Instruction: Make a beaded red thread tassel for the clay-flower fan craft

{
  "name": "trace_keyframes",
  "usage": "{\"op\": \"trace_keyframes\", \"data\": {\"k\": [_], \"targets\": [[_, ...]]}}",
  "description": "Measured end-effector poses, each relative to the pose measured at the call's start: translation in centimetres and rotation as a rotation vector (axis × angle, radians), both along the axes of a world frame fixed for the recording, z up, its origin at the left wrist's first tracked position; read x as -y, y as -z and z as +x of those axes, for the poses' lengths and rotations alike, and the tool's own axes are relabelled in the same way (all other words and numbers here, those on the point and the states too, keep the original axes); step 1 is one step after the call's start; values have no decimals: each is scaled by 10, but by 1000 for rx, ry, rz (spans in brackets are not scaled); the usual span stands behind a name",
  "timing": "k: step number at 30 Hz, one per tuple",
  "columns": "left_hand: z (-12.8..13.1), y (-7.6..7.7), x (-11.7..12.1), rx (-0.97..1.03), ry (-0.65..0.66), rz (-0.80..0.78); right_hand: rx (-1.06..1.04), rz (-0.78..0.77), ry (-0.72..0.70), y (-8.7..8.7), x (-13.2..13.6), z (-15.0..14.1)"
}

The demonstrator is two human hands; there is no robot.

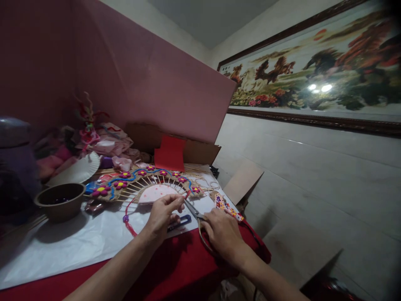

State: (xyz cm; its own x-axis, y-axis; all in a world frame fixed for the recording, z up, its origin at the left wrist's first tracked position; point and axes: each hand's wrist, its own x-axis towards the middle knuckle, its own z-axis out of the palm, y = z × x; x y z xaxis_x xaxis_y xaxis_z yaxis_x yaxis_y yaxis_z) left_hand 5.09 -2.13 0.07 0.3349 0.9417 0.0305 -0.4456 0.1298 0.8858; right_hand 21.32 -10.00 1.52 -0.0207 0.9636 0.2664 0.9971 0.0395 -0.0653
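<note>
My right hand [221, 232] is wrapped round the handles of a pair of scissors [198, 215], whose blades point up and left toward my other hand. Thumb and fingers of my left hand [166, 213] are pinched together around a small red strip [188, 194] by the blade tips; whether the blades touch it cannot be made out. Under and beside my left hand lies a dark blue box cutter [184, 220]. Just behind my hands is a half-round fan [161, 194] with stick ribs, clay flowers and a blue wavy line. A red tassel [129, 223] with a purple bead hangs at its left.
A brown bowl [61, 202] of dark liquid stands left on white paper [72, 246] over a red tablecloth [175, 267]. A flower-covered piece [227, 207] lies right of the scissors. Behind are red paper [171, 154], a paper plate [78, 169], cardboard and a pink panel.
</note>
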Motion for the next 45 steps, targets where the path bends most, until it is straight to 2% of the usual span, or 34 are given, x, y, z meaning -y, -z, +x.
{"op": "trace_keyframes", "data": {"k": [4, 6, 12, 19, 24, 30, 36, 38, 42, 45], "targets": [[1, 0, 1, 26, 72, 53, -363, 261, -164, -15, -7, -19], [1, 0, 1, 34, 95, 66, -510, 329, -238, -16, -11, -27], [1, 0, 1, 28, 125, 74, -646, 443, -323, -9, -19, -36], [1, 0, 0, 3, 124, 97, -564, 549, -375, -3, -22, -31], [1, -3, 3, -4, 126, 85, -384, 626, -397, 1, -26, -27], [0, -4, 5, -11, 122, 76, -157, 646, -447, 0, -24, -22], [2, 0, 1, -23, 121, 86, -314, 663, -406, 0, -24, -25], [2, 0, 1, -18, 128, 92, -265, 661, -422, -1, -24, -25], [1, 1, 2, -10, 130, 94, -26, 670, -459, -3, -22, -25], [1, -1, 4, -5, 120, 85, -76, 673, -437, -1, -22, -25]]}}
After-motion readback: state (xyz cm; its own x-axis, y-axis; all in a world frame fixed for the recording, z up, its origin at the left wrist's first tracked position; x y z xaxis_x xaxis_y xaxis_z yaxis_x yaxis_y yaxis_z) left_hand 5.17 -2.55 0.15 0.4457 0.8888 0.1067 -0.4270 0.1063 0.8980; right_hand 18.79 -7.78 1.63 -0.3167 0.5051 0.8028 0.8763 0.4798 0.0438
